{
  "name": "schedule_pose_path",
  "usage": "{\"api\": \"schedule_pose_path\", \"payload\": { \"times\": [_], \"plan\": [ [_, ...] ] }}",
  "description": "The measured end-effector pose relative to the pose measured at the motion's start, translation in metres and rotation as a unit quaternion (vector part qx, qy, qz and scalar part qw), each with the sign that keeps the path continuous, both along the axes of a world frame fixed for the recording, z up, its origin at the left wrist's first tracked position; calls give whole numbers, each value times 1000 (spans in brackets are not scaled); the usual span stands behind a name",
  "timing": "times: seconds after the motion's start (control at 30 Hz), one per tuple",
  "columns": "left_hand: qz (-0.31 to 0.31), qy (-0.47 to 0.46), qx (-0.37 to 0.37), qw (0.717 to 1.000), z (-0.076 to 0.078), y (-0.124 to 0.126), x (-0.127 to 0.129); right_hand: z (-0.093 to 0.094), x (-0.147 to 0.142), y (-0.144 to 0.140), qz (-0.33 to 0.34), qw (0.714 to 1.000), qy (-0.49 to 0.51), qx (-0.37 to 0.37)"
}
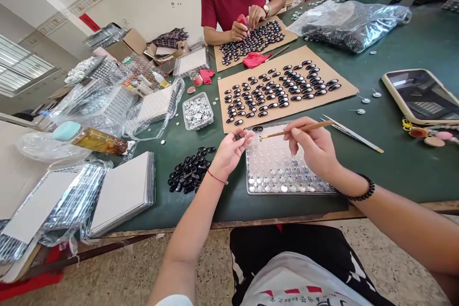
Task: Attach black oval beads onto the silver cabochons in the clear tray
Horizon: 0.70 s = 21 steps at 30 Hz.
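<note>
My left hand (234, 147) is closed in a pinch on a small glossy black oval piece (238, 137), partly hidden by the fingers. A slim brown-handled brush (311, 126) is gripped in my right hand (311, 146), its tip pointing left toward the left fingertips. Both hands are above a clear plastic tray (251, 158), whose front rows hold round silvery discs (284, 188). Another black oval piece (257, 129) shows just beyond the left fingers, at the tray's far edge. To the left lies a loose pile of black oval pieces (190, 172).
Beyond the tray, cardboard (283, 118) carries rows of black pieces. Tweezers (353, 134) and a phone (423, 95) lie right. A tub of silvery parts (198, 111), stacked trays (124, 193) and a bottle (93, 137) stand left. A co-worker in red (240, 0) works opposite.
</note>
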<state>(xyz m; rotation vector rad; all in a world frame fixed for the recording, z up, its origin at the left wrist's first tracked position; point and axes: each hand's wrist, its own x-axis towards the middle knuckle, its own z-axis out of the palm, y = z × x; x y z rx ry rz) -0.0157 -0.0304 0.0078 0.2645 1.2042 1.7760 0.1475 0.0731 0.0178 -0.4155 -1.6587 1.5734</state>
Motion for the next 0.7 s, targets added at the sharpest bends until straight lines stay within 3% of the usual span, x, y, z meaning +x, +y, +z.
{"api": "schedule_pose_path", "payload": {
  "times": [0.17,0.33,0.5,0.7],
  "plan": [
    [-42,41,-15,998,-1,-3,-1,-1,0,2,-17,1000,-3,-4],
    [-121,134,-88,980,-2,-5,2,-3,-1,1,-4,1000,-19,1],
    [-168,346,-135,913,-2,-6,11,-4,-1,1,-8,1000,-24,10],
    [-172,499,-152,836,0,-6,12,-3,-1,-1,19,998,-31,59]
  ]
}}
